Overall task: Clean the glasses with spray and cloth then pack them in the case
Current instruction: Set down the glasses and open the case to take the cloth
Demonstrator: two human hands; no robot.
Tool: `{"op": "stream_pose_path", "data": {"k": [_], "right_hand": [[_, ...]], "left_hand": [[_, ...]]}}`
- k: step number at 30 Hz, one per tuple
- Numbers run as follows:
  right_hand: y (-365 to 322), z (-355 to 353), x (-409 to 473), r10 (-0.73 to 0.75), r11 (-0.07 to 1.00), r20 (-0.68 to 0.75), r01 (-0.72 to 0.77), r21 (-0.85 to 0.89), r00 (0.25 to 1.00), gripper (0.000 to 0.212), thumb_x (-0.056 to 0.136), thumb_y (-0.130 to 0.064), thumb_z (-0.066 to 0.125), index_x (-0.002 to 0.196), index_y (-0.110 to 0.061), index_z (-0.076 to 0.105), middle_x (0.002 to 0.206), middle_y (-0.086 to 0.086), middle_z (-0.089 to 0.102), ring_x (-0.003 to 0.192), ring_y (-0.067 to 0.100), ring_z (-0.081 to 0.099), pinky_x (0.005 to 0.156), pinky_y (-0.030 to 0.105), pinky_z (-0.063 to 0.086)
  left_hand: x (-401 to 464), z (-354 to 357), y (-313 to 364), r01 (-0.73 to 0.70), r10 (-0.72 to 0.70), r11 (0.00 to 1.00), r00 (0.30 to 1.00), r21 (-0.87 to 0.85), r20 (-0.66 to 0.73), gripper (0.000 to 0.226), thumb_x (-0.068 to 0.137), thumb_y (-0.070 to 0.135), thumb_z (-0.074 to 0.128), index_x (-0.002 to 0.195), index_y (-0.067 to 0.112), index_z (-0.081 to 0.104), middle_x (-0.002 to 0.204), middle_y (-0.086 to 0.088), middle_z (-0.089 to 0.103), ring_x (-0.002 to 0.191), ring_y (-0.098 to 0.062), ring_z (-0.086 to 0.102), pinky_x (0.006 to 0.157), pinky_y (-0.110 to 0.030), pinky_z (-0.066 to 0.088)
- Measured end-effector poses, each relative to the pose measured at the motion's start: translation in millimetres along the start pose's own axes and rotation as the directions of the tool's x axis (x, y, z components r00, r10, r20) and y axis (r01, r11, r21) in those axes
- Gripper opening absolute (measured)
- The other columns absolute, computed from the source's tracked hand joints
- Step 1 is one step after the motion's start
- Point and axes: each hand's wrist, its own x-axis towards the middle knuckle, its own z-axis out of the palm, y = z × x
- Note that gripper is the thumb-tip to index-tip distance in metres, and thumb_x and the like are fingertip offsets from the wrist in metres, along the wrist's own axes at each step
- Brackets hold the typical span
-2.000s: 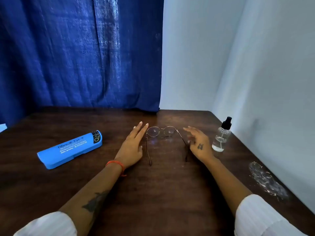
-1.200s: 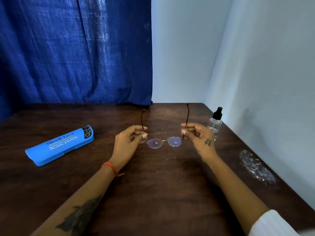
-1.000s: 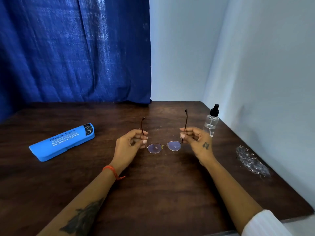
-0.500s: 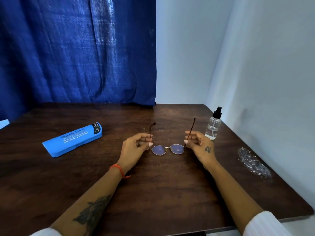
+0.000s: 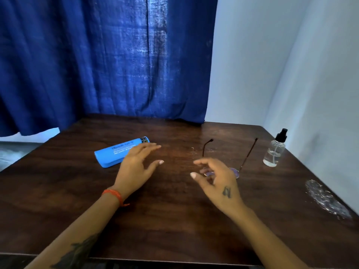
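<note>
Two bare hands hover over the dark wooden table (image 5: pixel 174 220) in my head view, and neither one grips anything. My left hand (image 5: pixel 136 166) is spread flat and loose, fingers reaching toward the blue case (image 5: pixel 116 152), with the fingertips overlapping the case's near right end; I cannot tell whether they touch it. An orange band (image 5: pixel 114 195) circles that wrist. My right hand (image 5: pixel 217 181) is open too, fingers loosely curled, thumb and forefinger apart, and it sits in front of the glasses (image 5: pixel 235 171) so that most of the lenses are hidden behind it. The glasses rest on the table with the lenses toward me and both temple arms unfolded, pointing away toward the far edge; a bit of bluish lens shows just right of my knuckles. I cannot say whether my fingers touch the frame. The case lies shut on its long side, left of centre, angled with its dark-marked end toward the curtain (image 5: pixel 97 55). The spray bottle (image 5: pixel 274 150) stands upright near the right edge, clear body, black pump top, well apart from my hands and just beyond the right temple arm. A crumpled clear wrapper (image 5: pixel 326 199) lies farther toward me along the right edge, beside the pale wall (image 5: pixel 310 74).
</note>
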Motion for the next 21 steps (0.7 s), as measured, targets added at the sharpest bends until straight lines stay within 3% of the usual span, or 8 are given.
{"op": "stream_pose_path", "data": {"k": [3,6,9,11,13,17,21], "right_hand": [[-20,30,30,-0.096,0.994,0.102,0.100,-0.039,0.990,0.027,0.080,-0.033,0.069,0.106,-0.027,0.063,0.104,-0.010,0.062,0.089,0.003,0.059,0.073,0.020,0.052],[-35,63,61,-0.165,0.974,0.205,0.192,-0.119,0.965,0.037,0.081,-0.040,0.065,0.115,-0.027,0.057,0.116,-0.007,0.058,0.106,0.008,0.052,0.090,0.028,0.046],[-40,99,90,-0.236,0.929,0.309,0.308,-0.206,0.921,0.053,0.081,-0.041,0.064,0.128,-0.024,0.048,0.134,-0.001,0.048,0.126,0.016,0.038,0.103,0.034,0.034],[-38,122,106,-0.250,0.891,0.375,0.364,-0.270,0.893,0.065,0.080,-0.044,0.064,0.137,-0.024,0.040,0.145,0.003,0.037,0.135,0.021,0.027,0.109,0.040,0.025],[-32,145,122,-0.205,0.844,0.477,0.401,-0.356,0.855,0.075,0.081,-0.049,0.061,0.144,-0.025,0.027,0.153,0.004,0.023,0.141,0.024,0.014,0.113,0.046,0.016],[-19,177,146,-0.051,0.775,0.669,0.452,-0.441,0.741,0.087,0.081,-0.058,0.057,0.148,-0.032,0.008,0.158,0.000,0.003,0.144,0.023,-0.001,0.113,0.056,0.002],[-18,185,158,0.001,0.808,0.733,0.431,-0.401,0.680,0.083,0.081,-0.058,0.056,0.147,-0.032,0.013,0.155,0.001,0.020,0.143,0.024,0.008,0.111,0.059,0.000]], "left_hand": [[1,-27,-33,0.038,-0.020,0.982,0.995,0.186,-0.095,0.058,0.073,0.054,0.055,0.119,0.018,0.058,0.122,-0.008,0.058,0.118,-0.027,0.049,0.103,-0.038,0.036],[-5,-47,-58,0.226,-0.206,0.924,0.974,0.308,-0.095,0.084,0.062,0.069,0.050,0.134,0.028,0.040,0.141,-0.008,0.041,0.134,-0.034,0.030,0.101,-0.057,0.031],[-14,-52,-77,0.412,-0.408,0.867,0.910,0.281,-0.076,0.109,0.051,0.076,0.060,0.142,0.037,0.016,0.154,-0.006,0.017,0.141,-0.036,0.009,0.104,-0.063,0.022],[-13,-52,-83,0.515,-0.515,0.830,0.855,0.215,-0.058,0.122,0.048,0.066,0.074,0.143,0.039,0.002,0.156,-0.007,0.007,0.141,-0.037,0.009,0.106,-0.062,0.020],[-10,-52,-89,0.561,-0.561,0.804,0.826,0.200,-0.062,0.129,0.047,0.060,0.079,0.143,0.037,-0.004,0.155,-0.012,0.012,0.139,-0.035,0.020,0.107,-0.061,0.021],[-9,-50,-98,0.580,-0.584,0.789,0.810,0.201,-0.045,0.127,0.053,0.057,0.078,0.143,0.034,-0.009,0.136,-0.013,0.047,0.129,-0.030,0.040,0.109,-0.058,0.015],[-8,-51,-98,0.584,-0.585,0.800,0.810,0.140,-0.041,0.116,0.060,0.049,0.078,0.145,0.030,0.001,0.126,-0.009,0.055,0.124,-0.026,0.044,0.112,-0.055,0.012]]}}
